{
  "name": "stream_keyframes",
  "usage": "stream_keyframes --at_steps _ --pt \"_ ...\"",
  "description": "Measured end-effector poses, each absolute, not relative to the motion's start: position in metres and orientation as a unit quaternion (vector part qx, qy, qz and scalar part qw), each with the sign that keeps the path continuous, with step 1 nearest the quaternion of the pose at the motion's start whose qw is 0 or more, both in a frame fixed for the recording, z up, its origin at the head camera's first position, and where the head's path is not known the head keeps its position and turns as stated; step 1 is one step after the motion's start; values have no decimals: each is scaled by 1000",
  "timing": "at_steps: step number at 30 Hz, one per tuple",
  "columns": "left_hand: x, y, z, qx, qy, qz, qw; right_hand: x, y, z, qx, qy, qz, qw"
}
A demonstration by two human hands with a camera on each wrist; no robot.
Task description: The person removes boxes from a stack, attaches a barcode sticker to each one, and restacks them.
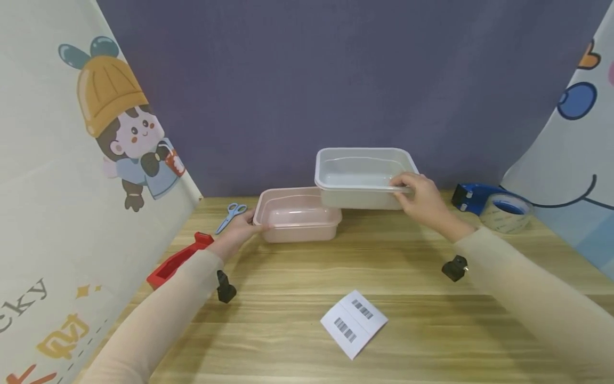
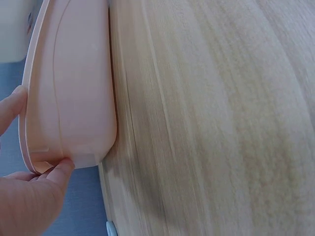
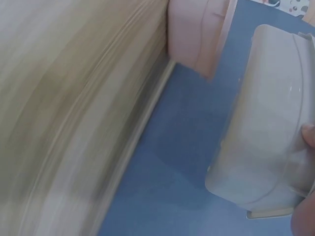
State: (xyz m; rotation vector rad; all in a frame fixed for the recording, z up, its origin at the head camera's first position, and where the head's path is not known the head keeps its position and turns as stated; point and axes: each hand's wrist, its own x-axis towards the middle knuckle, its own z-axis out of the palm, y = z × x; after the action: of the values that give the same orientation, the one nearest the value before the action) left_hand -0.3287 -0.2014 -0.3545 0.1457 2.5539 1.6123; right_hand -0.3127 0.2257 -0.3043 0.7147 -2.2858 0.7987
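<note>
A pink plastic container (image 1: 302, 233) stands at the back of the table, left of the middle. My left hand (image 1: 238, 233) grips its left end, fingers at the rim and side, as the left wrist view (image 2: 34, 201) also shows. Above the table and to the right hangs a white plastic container (image 1: 364, 198), lifted clear of the surface. My right hand (image 1: 424, 202) pinches its front right rim, thumb outside and fingers over the edge. In the head view the white container's left part overlaps the pink one's right end; the right wrist view shows a gap between them.
Blue scissors (image 1: 231, 217) and a red holder-like object (image 1: 179, 260) lie on the left. A folded paper with barcodes (image 1: 354, 324) lies at the front. A blue tape dispenser (image 1: 479, 200) with a clear tape roll (image 1: 506, 213) stands at the back right. A dark curtain (image 1: 307, 96) hangs behind.
</note>
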Motion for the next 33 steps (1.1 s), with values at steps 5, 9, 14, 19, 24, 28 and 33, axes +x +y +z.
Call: stream_keyframes --at_steps 5,9,14,19,24,28,33 --pt "-330 -201 -355 39 847 526 60 -309 242 -311 262 -866 289 314" --pt "-330 -202 -355 40 846 528 61 -307 256 -319 258 -865 285 323" --pt "-330 -202 -356 44 843 533 59 -306 270 -331 261 -865 267 336" --pt "-329 -202 -355 45 841 535 60 -306 281 -342 262 -869 256 333" --pt "-329 -202 -355 38 844 531 64 -308 289 -355 263 -874 252 322" --pt "-329 -202 -355 38 846 528 67 -310 295 -365 270 -871 254 322" --pt "-330 -202 -355 45 840 538 64 -314 301 -373 279 -869 259 317"
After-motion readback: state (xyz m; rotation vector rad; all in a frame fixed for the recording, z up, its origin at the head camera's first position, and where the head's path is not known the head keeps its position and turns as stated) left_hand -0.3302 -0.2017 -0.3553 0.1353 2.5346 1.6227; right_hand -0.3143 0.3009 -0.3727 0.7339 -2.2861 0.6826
